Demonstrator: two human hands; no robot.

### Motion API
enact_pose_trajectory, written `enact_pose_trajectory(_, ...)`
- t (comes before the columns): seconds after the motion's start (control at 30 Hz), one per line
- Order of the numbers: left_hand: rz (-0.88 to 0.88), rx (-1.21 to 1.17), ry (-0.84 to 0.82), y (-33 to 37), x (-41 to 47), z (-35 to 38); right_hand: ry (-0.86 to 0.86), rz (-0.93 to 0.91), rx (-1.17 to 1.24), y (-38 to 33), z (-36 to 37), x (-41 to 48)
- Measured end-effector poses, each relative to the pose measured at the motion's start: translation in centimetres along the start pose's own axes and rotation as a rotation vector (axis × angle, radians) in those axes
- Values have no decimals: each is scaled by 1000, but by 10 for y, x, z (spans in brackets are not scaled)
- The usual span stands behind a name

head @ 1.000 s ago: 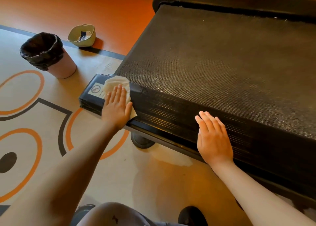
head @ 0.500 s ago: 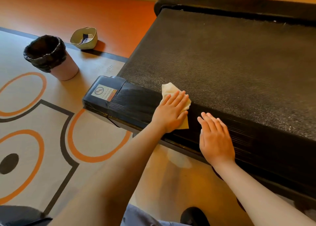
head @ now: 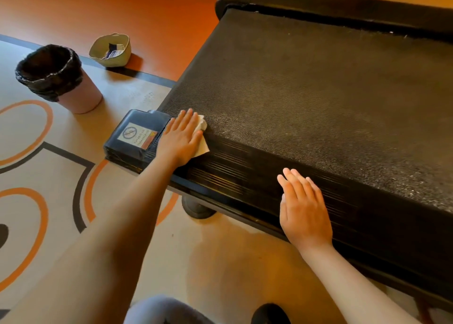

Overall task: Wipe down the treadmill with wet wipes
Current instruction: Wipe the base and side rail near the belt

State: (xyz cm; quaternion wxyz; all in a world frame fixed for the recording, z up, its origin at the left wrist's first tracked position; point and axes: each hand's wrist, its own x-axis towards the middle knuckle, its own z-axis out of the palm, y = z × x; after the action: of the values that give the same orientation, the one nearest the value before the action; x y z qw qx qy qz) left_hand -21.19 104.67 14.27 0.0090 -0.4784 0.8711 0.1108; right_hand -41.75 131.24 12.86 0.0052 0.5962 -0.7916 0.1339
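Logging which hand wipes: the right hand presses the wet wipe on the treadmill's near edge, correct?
No: the head view shows the left hand pressing the wet wipe on the near edge of the treadmill; the right hand rests bare.

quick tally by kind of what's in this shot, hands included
hands: 2, left hand flat on the wipe, right hand flat on the treadmill's side
white wet wipe: 1
black treadmill: 1
pink waste bin with black liner: 1
small beige basket: 1
total: 6
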Motion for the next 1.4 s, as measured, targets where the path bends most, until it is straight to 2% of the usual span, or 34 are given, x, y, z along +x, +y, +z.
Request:
enact_pose_trajectory(0.17,-82,64,21,-22,-6,-2,0,5,1,0,0,0)
enact_pose_trajectory(0.4,-204,62,38,-6,-36,4,2,8,12,-1,1,1)
enact_pose_trajectory(0.5,-171,116,22,14,-61,11,-4,12,14,-1,1,1)
enact_pose_trajectory(0.63,-45,63,-12,51,-80,20,-7,17,10,-3,-1,1)
enact_pose_trajectory(0.77,-20,40,-2,64,-80,24,3,12,4,-3,-1,0)
enact_pose_trajectory(0.93,0,43,-3,44,-58,17,22,4,6,-1,2,0)
enact_pose_trajectory(1.17,-154,68,33,-18,-22,1,62,6,-9,-2,4,0)
enact_pose_trajectory(1.4,-152,34,59,-26,-17,-1,50,5,-32,-1,4,0)
